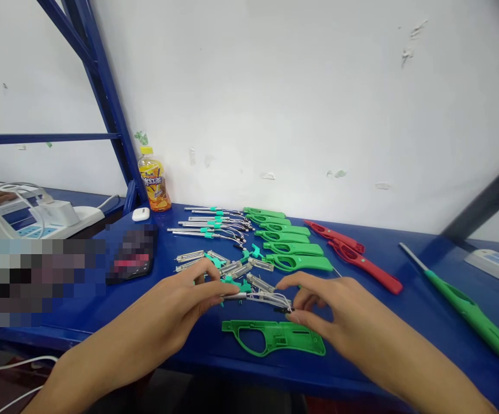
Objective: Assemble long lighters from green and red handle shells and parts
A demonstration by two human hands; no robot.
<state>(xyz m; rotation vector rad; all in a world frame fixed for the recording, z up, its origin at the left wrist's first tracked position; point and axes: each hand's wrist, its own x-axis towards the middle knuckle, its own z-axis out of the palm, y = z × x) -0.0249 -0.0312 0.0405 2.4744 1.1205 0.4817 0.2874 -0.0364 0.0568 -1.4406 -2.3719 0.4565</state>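
Note:
My left hand (189,296) pinches the metal tube of a lighter nozzle assembly (243,296). Its thin white wires run right to a small black end, which my right hand (322,302) holds between thumb and fingers. Just below both hands lies an open green lighter shell half (292,336), hollow side up, with a trigger loop at its left. Behind the hands is a loose pile of clear-and-metal inner parts (260,283) and teal plastic pieces (255,251). My fingers partly cover the assembly and the pile.
Several wired metal tubes (201,233) lie in a row at the back, beside several green shells (294,249). Red shells (365,267) and a long green lighter (469,307) lie to the right. A drink bottle (154,184), earbud case (141,214) and phone (134,253) are left.

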